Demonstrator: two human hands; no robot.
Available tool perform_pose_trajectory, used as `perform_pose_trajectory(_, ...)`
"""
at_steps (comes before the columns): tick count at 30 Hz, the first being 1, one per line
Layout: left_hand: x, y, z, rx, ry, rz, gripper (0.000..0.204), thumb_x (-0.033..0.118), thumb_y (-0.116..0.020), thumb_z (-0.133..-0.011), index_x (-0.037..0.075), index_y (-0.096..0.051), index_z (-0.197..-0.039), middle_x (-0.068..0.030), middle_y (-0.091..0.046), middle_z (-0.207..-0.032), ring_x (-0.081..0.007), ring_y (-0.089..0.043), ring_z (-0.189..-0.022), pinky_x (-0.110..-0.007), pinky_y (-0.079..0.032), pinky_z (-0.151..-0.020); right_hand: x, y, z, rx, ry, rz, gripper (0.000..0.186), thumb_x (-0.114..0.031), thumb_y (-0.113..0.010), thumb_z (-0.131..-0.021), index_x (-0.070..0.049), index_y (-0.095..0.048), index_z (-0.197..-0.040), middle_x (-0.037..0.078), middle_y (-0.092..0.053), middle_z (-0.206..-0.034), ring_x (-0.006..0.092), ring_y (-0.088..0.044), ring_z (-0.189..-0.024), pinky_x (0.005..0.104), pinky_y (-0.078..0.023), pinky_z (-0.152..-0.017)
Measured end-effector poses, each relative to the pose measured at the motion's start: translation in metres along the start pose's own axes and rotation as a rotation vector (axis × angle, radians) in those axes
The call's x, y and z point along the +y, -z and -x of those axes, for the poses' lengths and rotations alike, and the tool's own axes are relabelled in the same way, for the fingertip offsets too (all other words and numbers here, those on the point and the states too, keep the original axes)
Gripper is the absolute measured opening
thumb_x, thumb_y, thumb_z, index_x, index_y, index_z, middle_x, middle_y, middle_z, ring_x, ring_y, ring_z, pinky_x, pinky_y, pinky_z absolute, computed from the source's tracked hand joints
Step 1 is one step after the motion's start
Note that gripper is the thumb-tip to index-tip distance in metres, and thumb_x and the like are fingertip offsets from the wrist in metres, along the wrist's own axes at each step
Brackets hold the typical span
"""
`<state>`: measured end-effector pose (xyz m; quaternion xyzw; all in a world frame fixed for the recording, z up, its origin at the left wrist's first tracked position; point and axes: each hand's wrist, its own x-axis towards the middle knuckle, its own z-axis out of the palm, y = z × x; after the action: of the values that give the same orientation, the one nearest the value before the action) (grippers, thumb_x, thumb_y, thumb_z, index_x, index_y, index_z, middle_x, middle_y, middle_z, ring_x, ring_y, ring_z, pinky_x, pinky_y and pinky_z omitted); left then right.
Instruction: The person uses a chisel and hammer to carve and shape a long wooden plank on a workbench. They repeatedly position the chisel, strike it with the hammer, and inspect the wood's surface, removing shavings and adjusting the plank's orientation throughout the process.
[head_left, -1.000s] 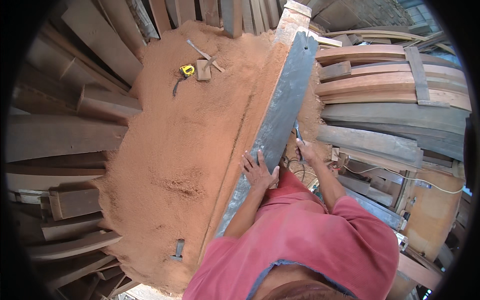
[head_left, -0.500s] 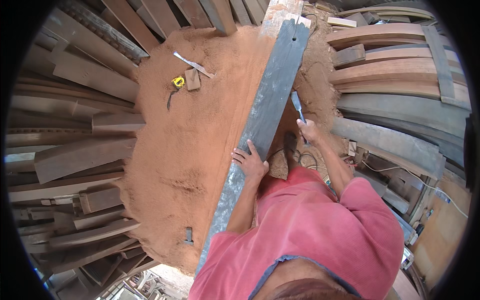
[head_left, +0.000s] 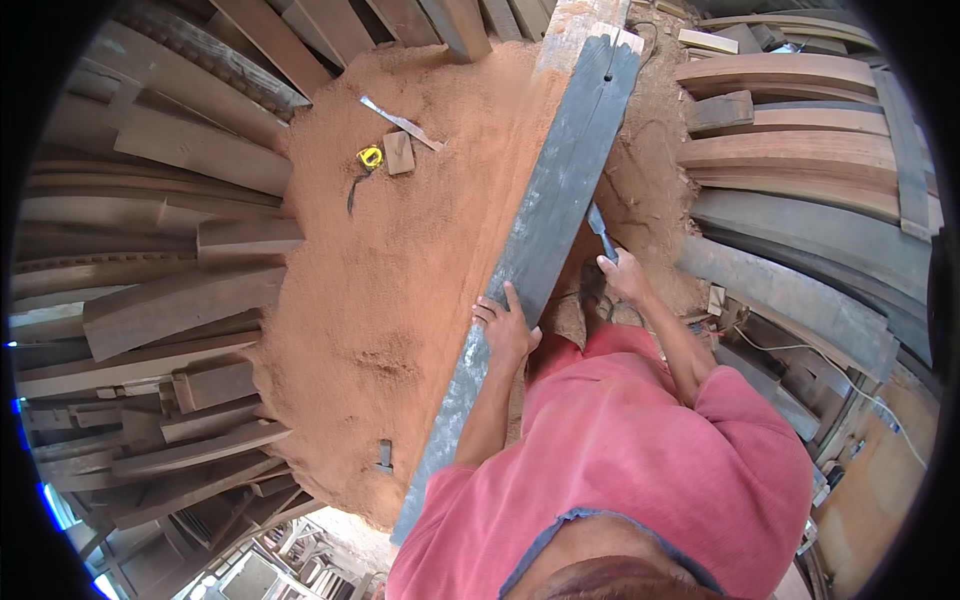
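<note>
My left hand point(head_left: 507, 325) lies on the long weathered grey-blue plank point(head_left: 560, 180), its fingers apart on the surface. The plank runs diagonally from my body to the top of the view and has a dark hole near its far end. My right hand point(head_left: 625, 277) grips the handle of a chisel point(head_left: 599, 224), whose flat blade points forward beside the plank's right edge; whether it touches the wood I cannot tell. Under the plank and to its left is a surface thickly covered in reddish sawdust point(head_left: 340, 290).
A yellow tape measure point(head_left: 370, 157), a wood block point(head_left: 398, 153), a thin strip point(head_left: 378, 112) and a small dark tool point(head_left: 384, 456) lie in the sawdust. Stacked timber point(head_left: 185, 310) lines the left; curved boards point(head_left: 780, 148) and a pale cord point(head_left: 800, 349) are at the right.
The view has shifted slightly. The chisel in my right hand has moved a little along the plank's right edge and changed angle. My left hand stays on the plank.
</note>
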<state>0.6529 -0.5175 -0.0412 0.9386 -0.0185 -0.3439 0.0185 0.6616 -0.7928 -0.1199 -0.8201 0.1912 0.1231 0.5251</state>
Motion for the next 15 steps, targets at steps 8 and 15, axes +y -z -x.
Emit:
perform_pose_trajectory(8, 0.002, 0.024, 0.01, 0.123, -0.068, 0.097, 0.116, 0.056, -0.078, -0.076, 0.014, -0.015, -0.163, -0.0455, -0.012, -0.156, -0.0629, -0.012, -0.146, -0.07, -0.008, -0.118, -0.04, -0.006, -0.053, -0.206, -0.275, -0.212, 0.044, -0.043, -0.053, -0.104, -0.007, -0.048, -0.08, 0.002, -0.051, -0.061, 0.0146, -0.05, -0.042, 0.0323, -0.042, -0.039)
perform_pose_trajectory(15, -0.026, -0.016, -0.034, 0.327, -0.251, 0.212, 0.104, 0.065, -0.067, -0.078, 0.02, -0.025, -0.162, -0.0419, -0.01, -0.157, -0.0588, -0.018, -0.143, -0.067, -0.014, -0.116, -0.074, 0.001, -0.043, -0.217, -0.447, -0.169, 0.041, -0.039, -0.046, -0.107, -0.004, -0.052, -0.088, 0.005, -0.053, -0.064, 0.0174, -0.054, -0.049, 0.0363, -0.044, -0.044)
